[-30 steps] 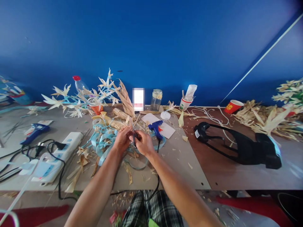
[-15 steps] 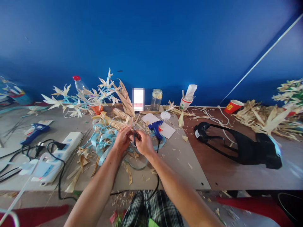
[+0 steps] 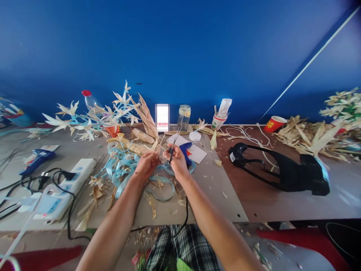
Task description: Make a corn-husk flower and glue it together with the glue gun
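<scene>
Scissors (image 3: 171,149) with dark handles are gripped in my right hand (image 3: 177,160), their blades pointing up and away from me. My left hand (image 3: 147,164) pinches a piece of pale dry corn husk (image 3: 156,146) just to the left of the blades, apart from them. Beneath and left of my left hand lies a tangle of light blue ribbon (image 3: 120,171). Corn cobs (image 3: 143,136) rest behind it. A blue glue gun (image 3: 186,150) lies close to my right hand, partly hidden by it.
A white power strip (image 3: 76,184) with black cables and another blue glue gun (image 3: 38,160) lie at left. Husk flowers (image 3: 76,120) stand in a cup at the back. A glass jar (image 3: 184,116), a black strap device (image 3: 282,169) and a husk pile (image 3: 299,135) sit further right.
My hands have moved apart, the right one going right with the scissors. The blades have come away from the husk piece in my left hand. The view has shifted slightly.
</scene>
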Tool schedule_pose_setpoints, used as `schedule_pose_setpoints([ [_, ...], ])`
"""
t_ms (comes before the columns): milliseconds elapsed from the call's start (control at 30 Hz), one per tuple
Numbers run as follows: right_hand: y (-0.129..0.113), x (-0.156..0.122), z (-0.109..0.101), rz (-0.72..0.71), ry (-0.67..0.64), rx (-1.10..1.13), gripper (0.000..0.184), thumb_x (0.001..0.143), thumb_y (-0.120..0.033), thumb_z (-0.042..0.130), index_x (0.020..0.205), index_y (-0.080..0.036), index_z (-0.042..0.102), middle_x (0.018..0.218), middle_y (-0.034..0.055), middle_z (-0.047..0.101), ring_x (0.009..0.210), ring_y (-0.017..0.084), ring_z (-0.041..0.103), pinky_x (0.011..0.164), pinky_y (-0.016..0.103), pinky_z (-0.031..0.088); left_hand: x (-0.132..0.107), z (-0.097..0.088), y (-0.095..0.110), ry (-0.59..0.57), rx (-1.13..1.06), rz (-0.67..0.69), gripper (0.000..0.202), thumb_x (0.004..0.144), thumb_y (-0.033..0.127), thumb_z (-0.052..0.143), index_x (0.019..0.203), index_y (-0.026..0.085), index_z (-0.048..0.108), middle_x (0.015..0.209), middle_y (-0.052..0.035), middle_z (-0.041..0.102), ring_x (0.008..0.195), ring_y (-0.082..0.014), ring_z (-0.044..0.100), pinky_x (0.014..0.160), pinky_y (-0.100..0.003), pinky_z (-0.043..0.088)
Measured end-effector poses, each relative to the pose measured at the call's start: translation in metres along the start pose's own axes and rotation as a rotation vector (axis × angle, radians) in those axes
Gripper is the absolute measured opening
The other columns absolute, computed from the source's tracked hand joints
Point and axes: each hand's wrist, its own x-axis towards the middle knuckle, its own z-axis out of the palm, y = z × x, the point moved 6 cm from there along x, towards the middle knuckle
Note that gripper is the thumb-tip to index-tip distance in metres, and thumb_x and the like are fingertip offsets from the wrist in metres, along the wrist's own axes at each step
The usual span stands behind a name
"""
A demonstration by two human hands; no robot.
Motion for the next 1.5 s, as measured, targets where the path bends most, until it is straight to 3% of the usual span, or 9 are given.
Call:
schedule_pose_setpoints([
  [133, -0.001, 0.004, -0.008, 0.038, 0.054, 0.021, 0.051, 0.055, -0.033, 0.072, 0.1, -0.019, 0.052, 0.069, -0.0046, 0.06, 0.051, 0.008, 0.047, 0.051, 0.021, 0.039, -0.001, 0.003, -0.007, -0.067, 0.146, -0.073, 0.035, 0.06, 0.028, 0.078, 0.049, 0.015, 0.047, 0.043, 0.0065, 0.037, 0.041, -0.0041, 0.038, 0.05, -0.021, 0.042],
  [333, 0.001, 0.008, -0.011, 0.028, 0.066, -0.024, 0.045, 0.056, -0.032, 0.069, 0.096, -0.018, 0.054, 0.061, -0.0051, 0.058, 0.05, 0.009, 0.047, 0.049, 0.021, 0.035, -0.002, 0.0, -0.011, -0.065, 0.239, -0.109, 0.034, 0.056, 0.03, 0.08, 0.051, 0.014, 0.05, 0.049, 0.0038, 0.046, 0.044, -0.005, 0.043, 0.047, -0.019, 0.039],
  [500, 0.002, 0.011, -0.014, 0.002, 0.08, -0.05, 0.042, 0.057, -0.03, 0.067, 0.095, -0.017, 0.055, 0.06, -0.0046, 0.058, 0.051, 0.01, 0.05, 0.051, 0.022, 0.037, -0.003, 0.003, -0.01, -0.074, 0.233, -0.11, 0.029, 0.057, 0.029, 0.08, 0.056, 0.014, 0.055, 0.052, 0.0034, 0.049, 0.045, -0.0046, 0.042, 0.048, -0.019, 0.04],
  [667, 0.004, 0.01, -0.014, -0.039, 0.121, -0.072, 0.039, 0.059, -0.031, 0.065, 0.093, -0.018, 0.054, 0.058, -0.0056, 0.056, 0.05, 0.01, 0.049, 0.051, 0.022, 0.037, 0.0, 0.001, -0.003, -0.005, 0.128, -0.014, 0.025, 0.058, 0.028, 0.079, 0.068, 0.014, 0.061, 0.06, 0.0022, 0.055, 0.052, -0.0059, 0.049, 0.053, -0.019, 0.044],
  [833, 0.013, 0.005, -0.001, -0.019, 0.037, -0.132, 0.04, 0.058, -0.035, 0.067, 0.092, -0.019, 0.053, 0.058, -0.0052, 0.056, 0.053, 0.013, 0.053, 0.052, 0.023, 0.041, 0.002, -0.005, 0.003, 0.092, 0.038, 0.097, 0.028, 0.061, 0.03, 0.078, 0.064, 0.014, 0.056, 0.053, 0.0056, 0.047, 0.047, -0.0048, 0.043, 0.051, -0.019, 0.041],
  [1067, 0.009, -0.009, 0.015, -0.01, -0.113, -0.237, 0.039, 0.059, -0.035, 0.068, 0.091, -0.018, 0.054, 0.067, -0.0017, 0.06, 0.064, 0.014, 0.058, 0.058, 0.023, 0.045, 0.001, -0.008, 0.011, 0.122, -0.027, 0.178, 0.037, 0.067, 0.032, 0.074, 0.054, 0.017, 0.042, 0.046, 0.008, 0.033, 0.041, -0.004, 0.031, 0.046, -0.019, 0.035],
  [1167, 0.006, -0.013, 0.013, -0.004, -0.187, -0.367, 0.036, 0.065, -0.038, 0.065, 0.093, -0.017, 0.057, 0.07, -0.0007, 0.061, 0.066, 0.014, 0.058, 0.059, 0.023, 0.044, 0.002, -0.013, 0.012, 0.161, -0.03, 0.188, 0.036, 0.068, 0.031, 0.072, 0.054, 0.017, 0.042, 0.046, 0.0079, 0.033, 0.041, -0.0042, 0.032, 0.048, -0.019, 0.037],
  [1367, -0.008, -0.02, 0.013, -0.167, -0.272, -0.936, 0.031, 0.072, -0.037, 0.064, 0.098, -0.02, 0.063, 0.069, -0.0008, 0.064, 0.066, 0.014, 0.058, 0.065, 0.024, 0.041, 0.006, -0.027, 0.013, 0.267, -0.019, 0.195, 0.033, 0.067, 0.031, 0.071, 0.057, 0.018, 0.042, 0.044, 0.0091, 0.033, 0.04, -0.0048, 0.032, 0.048, -0.02, 0.036],
  [1500, -0.013, -0.026, 0.02, -0.237, -0.307, -1.153, 0.032, 0.073, -0.038, 0.064, 0.1, -0.021, 0.064, 0.066, -0.0005, 0.065, 0.065, 0.015, 0.06, 0.068, 0.025, 0.039, 0.006, -0.03, 0.016, 0.308, 0.011, 0.211, 0.034, 0.066, 0.031, 0.07, 0.057, 0.019, 0.04, 0.044, 0.0096, 0.032, 0.04, -0.0044, 0.031, 0.048, -0.021, 0.036],
])
